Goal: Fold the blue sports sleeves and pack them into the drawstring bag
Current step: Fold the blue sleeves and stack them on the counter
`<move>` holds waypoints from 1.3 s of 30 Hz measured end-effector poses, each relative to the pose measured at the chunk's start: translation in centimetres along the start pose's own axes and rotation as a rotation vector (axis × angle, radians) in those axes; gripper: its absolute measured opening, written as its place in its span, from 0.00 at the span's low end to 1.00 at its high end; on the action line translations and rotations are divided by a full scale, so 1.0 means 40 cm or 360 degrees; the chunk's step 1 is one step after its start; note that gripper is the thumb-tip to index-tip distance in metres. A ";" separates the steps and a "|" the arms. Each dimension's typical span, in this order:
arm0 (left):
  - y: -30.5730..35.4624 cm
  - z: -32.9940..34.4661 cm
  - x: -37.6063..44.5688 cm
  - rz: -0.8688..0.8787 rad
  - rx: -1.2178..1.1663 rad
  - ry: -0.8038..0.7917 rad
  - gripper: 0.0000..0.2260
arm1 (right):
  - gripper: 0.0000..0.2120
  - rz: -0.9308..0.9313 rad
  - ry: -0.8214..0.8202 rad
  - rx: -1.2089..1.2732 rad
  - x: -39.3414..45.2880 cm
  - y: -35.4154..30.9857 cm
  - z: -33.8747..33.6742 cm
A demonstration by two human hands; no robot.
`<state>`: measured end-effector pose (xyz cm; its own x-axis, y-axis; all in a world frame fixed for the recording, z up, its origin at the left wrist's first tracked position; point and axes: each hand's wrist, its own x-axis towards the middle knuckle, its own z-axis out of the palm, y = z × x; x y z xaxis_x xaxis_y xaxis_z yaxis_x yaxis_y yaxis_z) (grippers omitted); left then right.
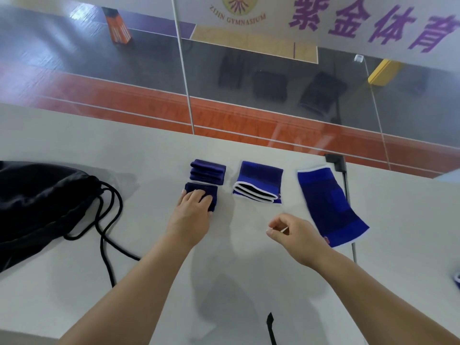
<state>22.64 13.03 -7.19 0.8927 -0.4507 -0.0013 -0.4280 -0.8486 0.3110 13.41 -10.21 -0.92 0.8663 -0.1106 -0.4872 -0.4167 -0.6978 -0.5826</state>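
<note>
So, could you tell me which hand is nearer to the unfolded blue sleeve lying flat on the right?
Right. The right hand hovers just beside the unfolded blue sleeve, its wrist near the sleeve's lower edge. The left hand rests on a folded dark sleeve, well to its left.

— Camera position?
— Single head-worn view, looking forward and down, close above the table (74,257).
— Coverage?
— Both forearms enter from below; a glass wall (273,90) beyond the fingers.
</note>
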 end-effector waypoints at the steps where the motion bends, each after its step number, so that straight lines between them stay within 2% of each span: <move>1: 0.010 -0.008 -0.002 -0.0002 -0.0016 0.0017 0.09 | 0.09 -0.0008 -0.0022 -0.0015 -0.004 0.000 -0.004; 4: 0.050 -0.032 -0.015 0.0035 -0.0055 0.0078 0.05 | 0.12 -0.0009 -0.0111 -0.0110 -0.018 0.008 -0.021; 7: 0.108 -0.042 -0.037 0.0043 -0.0103 0.0025 0.04 | 0.15 0.0020 -0.0204 -0.0238 -0.038 0.035 -0.038; 10: 0.177 -0.038 -0.050 0.0056 -0.0147 -0.0200 0.13 | 0.17 0.0066 -0.0255 -0.0360 -0.068 0.075 -0.061; 14: 0.263 -0.001 -0.044 -0.0053 -0.0102 -0.0646 0.12 | 0.19 0.0148 -0.0267 -0.0470 -0.117 0.157 -0.099; 18: 0.361 0.053 -0.025 -0.0068 -0.0103 -0.0797 0.13 | 0.20 0.0241 -0.0274 -0.0524 -0.170 0.267 -0.148; 23: 0.513 0.116 0.028 -0.0067 -0.0196 -0.0778 0.19 | 0.22 0.0376 -0.0256 -0.0515 -0.233 0.415 -0.234; 27: 0.627 0.167 0.088 0.0065 -0.0039 -0.0678 0.25 | 0.21 0.0444 -0.0210 -0.0475 -0.276 0.528 -0.302; 29: 0.673 0.192 0.104 0.0069 0.0043 -0.0725 0.28 | 0.21 0.0473 -0.0165 -0.0458 -0.292 0.576 -0.327; 34: 0.772 0.251 0.091 0.0137 0.0225 -0.0839 0.27 | 0.18 0.0510 -0.0025 -0.0416 -0.328 0.682 -0.369; 39: 0.865 0.279 0.050 0.0271 0.0143 -0.0883 0.26 | 0.16 0.0511 0.0176 -0.0325 -0.365 0.786 -0.393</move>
<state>8.05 -20.33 -7.05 0.6132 -0.6396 -0.4635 -0.5907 -0.7609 0.2685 -8.01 -41.66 -1.90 0.7299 -0.4140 -0.5440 -0.6176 -0.7405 -0.2651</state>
